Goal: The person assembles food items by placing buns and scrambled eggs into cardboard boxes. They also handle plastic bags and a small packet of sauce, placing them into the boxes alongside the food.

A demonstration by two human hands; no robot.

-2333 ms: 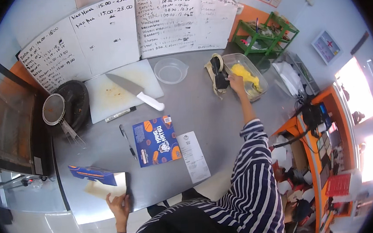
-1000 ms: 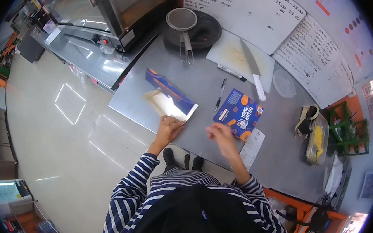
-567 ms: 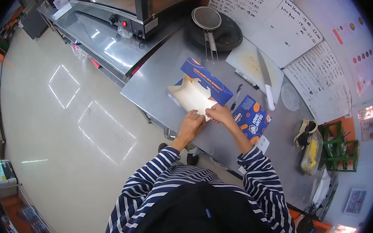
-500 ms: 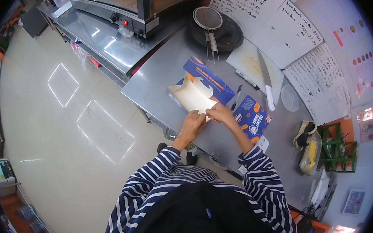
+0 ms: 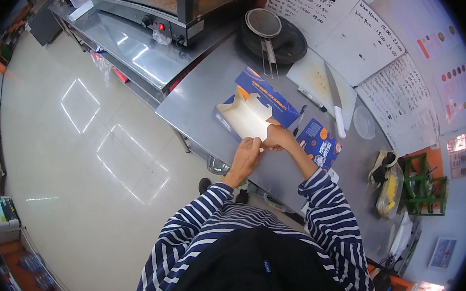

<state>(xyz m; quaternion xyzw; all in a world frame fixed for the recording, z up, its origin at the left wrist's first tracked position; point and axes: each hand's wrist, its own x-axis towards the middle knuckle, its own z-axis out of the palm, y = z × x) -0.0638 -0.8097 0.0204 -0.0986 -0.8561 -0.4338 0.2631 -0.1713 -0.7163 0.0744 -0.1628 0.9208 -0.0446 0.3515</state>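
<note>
A partly folded blue cardboard food box (image 5: 250, 120) with a cream inside sits on the steel table, its printed lid panel standing toward the far side. My left hand (image 5: 246, 156) pinches the near end of the box. Right beside it, my right hand (image 5: 278, 137) has its fingers closed on the same end, nearly touching the left. The fingertips and the flaps between them are partly hidden. To the right of my right hand lies a blue printed cardboard piece (image 5: 320, 141), with a dark pen (image 5: 299, 119) beyond it.
Farther back, a knife (image 5: 335, 96) lies on a white cutting board (image 5: 307, 74) beside a marker (image 5: 311, 100). A strainer (image 5: 263, 22) rests on a black pan (image 5: 288, 45). At right are a clear lid (image 5: 363, 122), a plastic container (image 5: 390, 190) and a green rack (image 5: 425, 185).
My right hand has turned and pressed in farther over the box's near end. My left hand has stayed at that end. The whole view has shifted slightly.
</note>
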